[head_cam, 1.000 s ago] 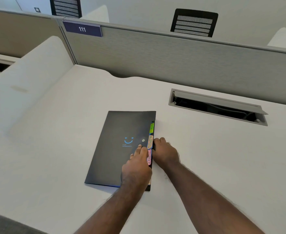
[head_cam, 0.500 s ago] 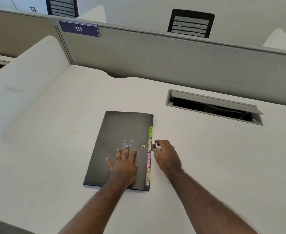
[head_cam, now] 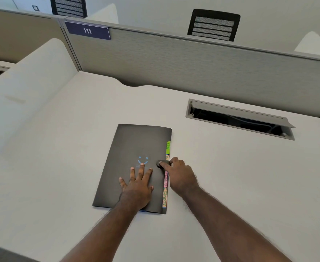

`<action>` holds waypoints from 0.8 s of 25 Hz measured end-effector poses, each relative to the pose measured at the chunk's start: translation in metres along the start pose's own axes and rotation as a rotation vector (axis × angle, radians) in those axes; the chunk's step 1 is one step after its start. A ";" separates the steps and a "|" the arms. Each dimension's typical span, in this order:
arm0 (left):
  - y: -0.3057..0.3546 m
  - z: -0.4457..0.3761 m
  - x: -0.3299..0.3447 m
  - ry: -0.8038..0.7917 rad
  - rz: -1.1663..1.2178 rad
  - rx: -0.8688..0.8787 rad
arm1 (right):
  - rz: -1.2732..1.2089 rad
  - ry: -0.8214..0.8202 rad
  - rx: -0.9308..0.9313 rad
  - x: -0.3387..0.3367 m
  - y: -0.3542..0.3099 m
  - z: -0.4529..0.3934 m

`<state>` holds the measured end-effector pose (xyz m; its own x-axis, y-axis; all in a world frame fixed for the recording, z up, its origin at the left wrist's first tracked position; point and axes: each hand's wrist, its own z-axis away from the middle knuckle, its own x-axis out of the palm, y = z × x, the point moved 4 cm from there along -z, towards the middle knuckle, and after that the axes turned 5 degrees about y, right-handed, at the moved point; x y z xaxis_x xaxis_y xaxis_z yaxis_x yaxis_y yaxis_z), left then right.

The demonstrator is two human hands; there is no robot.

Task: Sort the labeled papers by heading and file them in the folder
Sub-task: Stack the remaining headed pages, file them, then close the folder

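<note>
Folder (head_cam: 136, 148) is lying closed and flat on the desk (head_cam: 230, 176), straight ahead of me, long edge running away from me and tilted slightly left at the near end. Black cover, small blue smiley print near the middle.

I'm laying my left hand (head_cam: 138, 188) flat on the cover, fingers straight and spread, nothing gripped, just pressing down on the near half. Middle fingertip is touching the bottom of the smiley.

My right hand (head_cam: 180, 176) is sitting just off the folder's right edge, palm over the desk, reaching in across the tabs (head_cam: 165, 186). Index finger is extended and I'm pressing its tip onto the strap (head_cam: 163, 163) that wraps from the right edge onto the cover (the rounded end of it, where the snap sits). Other fingers are curling behind the strap at the edge; can't tell whether they're pinching it or just resting.

Tabs are sticking out along the right edge under the cover: green one at the far end reading "HR", then an orange one mostly hidden by the strap, pink, and orange again at the near end. Lettering on the lower ones is too small to read reliably.

So both hands are on the folder, left on top, right at the right edge, close together.
</note>
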<state>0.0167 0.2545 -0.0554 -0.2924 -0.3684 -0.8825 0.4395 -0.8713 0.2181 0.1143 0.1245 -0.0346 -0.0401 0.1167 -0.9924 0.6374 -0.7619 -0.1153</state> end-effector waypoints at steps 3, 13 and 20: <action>0.002 0.000 -0.002 -0.013 0.001 -0.005 | 0.107 0.002 -0.032 -0.001 -0.005 -0.002; -0.004 0.000 -0.012 0.063 0.040 -0.009 | 0.102 0.016 0.024 0.001 0.002 -0.001; -0.103 0.028 -0.049 0.347 0.249 -0.592 | -0.439 -0.194 0.540 0.013 -0.004 0.038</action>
<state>-0.0385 0.3533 -0.0229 0.1192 -0.3233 -0.9388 0.8725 -0.4172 0.2545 0.0819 0.1049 -0.0486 -0.3733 0.4070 -0.8337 0.0642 -0.8852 -0.4608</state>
